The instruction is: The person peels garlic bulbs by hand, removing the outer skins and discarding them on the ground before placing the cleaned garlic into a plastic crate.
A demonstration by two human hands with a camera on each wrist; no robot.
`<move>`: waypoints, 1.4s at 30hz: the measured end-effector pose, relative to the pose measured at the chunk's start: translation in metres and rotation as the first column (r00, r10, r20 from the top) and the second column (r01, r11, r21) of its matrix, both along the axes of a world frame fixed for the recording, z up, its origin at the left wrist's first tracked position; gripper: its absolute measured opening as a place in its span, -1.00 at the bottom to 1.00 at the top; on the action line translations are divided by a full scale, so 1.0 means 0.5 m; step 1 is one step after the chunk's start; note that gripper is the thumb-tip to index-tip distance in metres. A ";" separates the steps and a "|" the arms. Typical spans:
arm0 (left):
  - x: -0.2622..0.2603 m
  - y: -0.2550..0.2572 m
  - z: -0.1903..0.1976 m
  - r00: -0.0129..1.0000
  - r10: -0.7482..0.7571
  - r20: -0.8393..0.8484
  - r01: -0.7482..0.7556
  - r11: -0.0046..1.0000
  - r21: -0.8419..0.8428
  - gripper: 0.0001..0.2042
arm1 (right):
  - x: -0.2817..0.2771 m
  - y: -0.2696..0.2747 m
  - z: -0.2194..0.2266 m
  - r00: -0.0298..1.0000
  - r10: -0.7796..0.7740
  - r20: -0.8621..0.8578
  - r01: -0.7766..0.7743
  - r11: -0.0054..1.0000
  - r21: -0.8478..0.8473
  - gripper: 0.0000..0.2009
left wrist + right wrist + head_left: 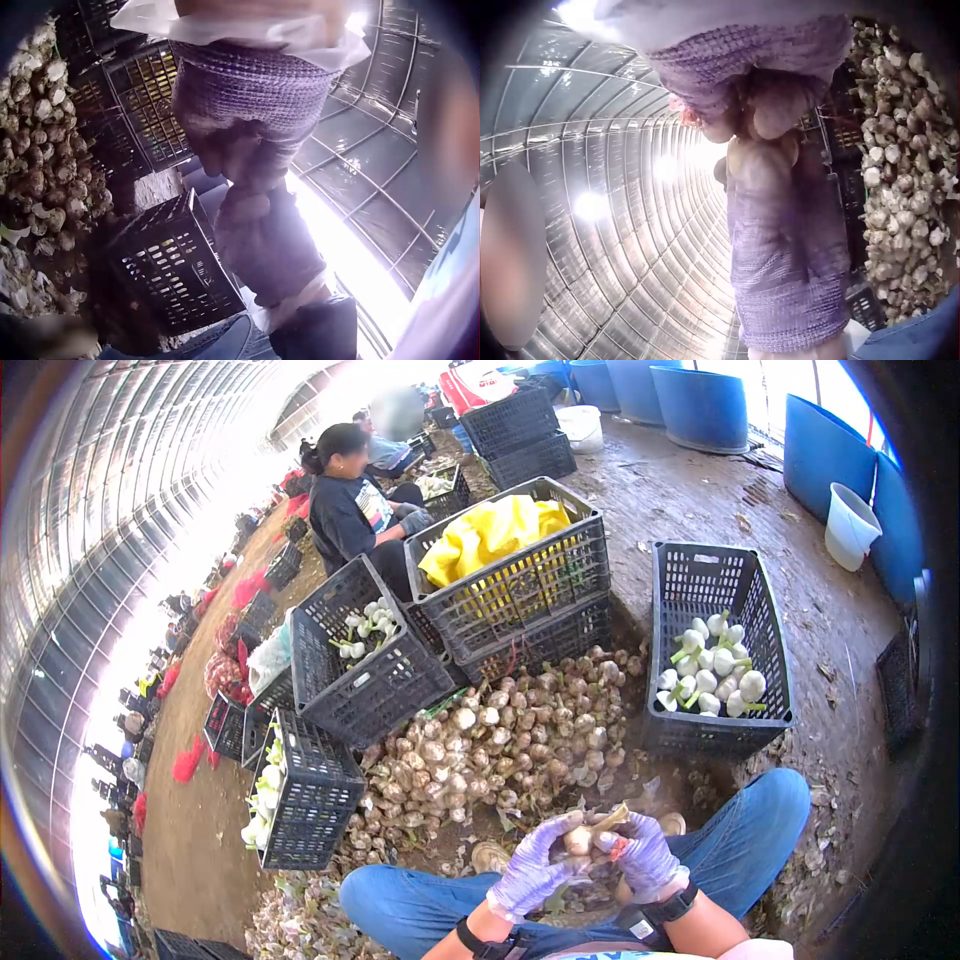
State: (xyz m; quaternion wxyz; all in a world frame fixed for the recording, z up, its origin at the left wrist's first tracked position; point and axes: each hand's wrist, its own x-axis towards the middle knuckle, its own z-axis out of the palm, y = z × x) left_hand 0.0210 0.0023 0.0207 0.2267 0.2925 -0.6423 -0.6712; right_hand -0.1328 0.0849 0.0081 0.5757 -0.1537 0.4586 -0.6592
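Observation:
Both hands wear purple knit gloves, with a thin clear covering showing at the wrist. In the head view my left hand (540,868) grips a garlic bulb (578,841), its dry stem pointing up and right. My right hand (648,857) holds the same bulb from the other side, thumb against it; a reddish patch marks that glove. In the right wrist view the right hand (757,64) is at the top and the left hand (787,240) below, their bare fingertips meeting. The gloves hide most of the bulb in both wrist views.
A heap of unpeeled garlic (500,745) lies before my knees. Right of it stands a black crate (770,645) with white trimmed bulbs; more crates (310,810) stand left. A yellow cloth (495,538) fills another crate. Another person (345,510) sits beyond; blue tubs (700,410) stand behind.

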 end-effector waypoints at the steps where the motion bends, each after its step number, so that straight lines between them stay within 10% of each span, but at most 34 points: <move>1: -0.005 0.000 0.004 1.000 -0.005 0.006 0.005 1.000 -0.001 -0.42 | -0.006 0.002 0.006 1.000 0.030 -0.008 -0.030 0.999 -0.021 -0.76; 3: -0.012 0.001 0.014 0.993 0.032 -0.114 0.009 0.940 0.341 -0.41 | -0.015 0.003 0.005 0.998 0.063 -0.008 -0.063 0.997 -0.043 -0.76; 7: -0.034 -0.005 -0.003 0.996 0.054 -0.075 -0.029 0.954 0.299 -0.41 | -0.028 -0.007 -0.012 0.997 0.077 0.012 -0.077 0.997 0.011 -0.74; 9: -0.041 -0.017 -0.033 0.999 -0.016 0.050 0.041 0.837 -0.546 -0.39 | -0.023 -0.007 -0.015 1.000 0.005 0.018 -0.004 0.998 -0.068 -0.73; 15: -0.067 0.019 0.005 0.991 0.129 -0.046 -0.110 0.952 0.287 -0.36 | -0.043 0.006 -0.037 0.989 -0.002 0.148 0.005 1.000 -0.021 -0.75; 20: -0.061 0.009 -0.027 0.978 0.156 -0.135 -0.078 0.885 0.459 -0.37 | -0.063 0.010 0.004 0.984 0.092 0.150 -0.090 0.996 -0.018 -0.72; 29: -0.069 0.014 -0.020 0.986 0.145 -0.082 -0.139 0.988 0.067 -0.39 | -0.049 0.005 0.003 0.993 0.075 0.090 -0.081 0.994 0.067 -0.66; 31: -0.067 0.011 -0.021 0.958 0.248 -0.146 -0.123 0.812 0.571 -0.42 | -0.048 0.005 -0.029 0.992 0.121 0.040 -0.121 0.993 0.001 -0.68; 35: -0.073 -0.003 -0.028 0.959 0.277 -0.066 -0.158 0.711 0.685 -0.44 | -0.032 0.000 -0.057 0.988 0.072 -0.133 -0.085 0.992 -0.096 -0.76; 37: -0.073 0.002 -0.036 0.985 0.157 -0.075 -0.087 0.816 0.572 -0.43 | -0.034 0.003 -0.058 0.976 0.028 -0.216 -0.048 0.995 -0.089 -0.77; 38: -0.075 0.006 -0.065 0.989 0.132 -0.064 -0.132 0.991 -0.007 -0.43 | -0.034 -0.002 -0.060 0.957 -0.007 -0.291 -0.021 0.995 -0.093 -0.79; 39: -0.073 0.001 -0.079 0.989 0.141 -0.035 -0.134 0.788 -0.601 -0.43 | -0.035 -0.001 -0.059 0.954 0.010 -0.300 -0.051 0.990 -0.130 -0.77; 40: -0.065 0.005 -0.052 0.984 0.140 0.108 -0.104 0.953 -0.286 -0.44 | -0.031 -0.005 -0.076 0.923 -0.024 -0.384 -0.045 0.984 -0.171 -0.76; 42: -0.045 -0.013 -0.084 0.981 0.191 0.020 -0.182 0.890 0.418 -0.52 | -0.066 -0.018 -0.026 0.530 -0.045 -0.847 -0.328 0.910 -0.253 -0.78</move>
